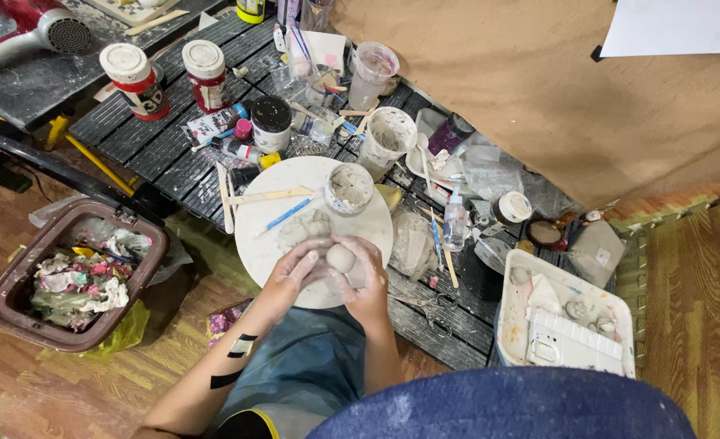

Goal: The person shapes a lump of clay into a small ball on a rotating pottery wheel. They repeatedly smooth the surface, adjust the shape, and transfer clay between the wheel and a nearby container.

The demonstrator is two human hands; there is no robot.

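Observation:
A small grey clay ball (340, 258) sits between both my hands over the near edge of a round white board (266, 236). My left hand (293, 272) cups it from the left, fingers curled against it. My right hand (365, 280) wraps it from the right, thumb and fingers pressed on the clay. Both hands are smeared with grey clay. On the board lie a flattened clay patch (304, 228), a blue-handled tool (287, 215), a wooden stick (269, 195) and a clay-caked plastic cup (349, 189).
The low black slatted table (156, 146) carries paint jars, two red-and-white cans (138, 79), cups and tools. A white tray (567, 321) stands at the right, a brown bin of scraps (75, 276) at the left, a red hair dryer (34, 28) at top left.

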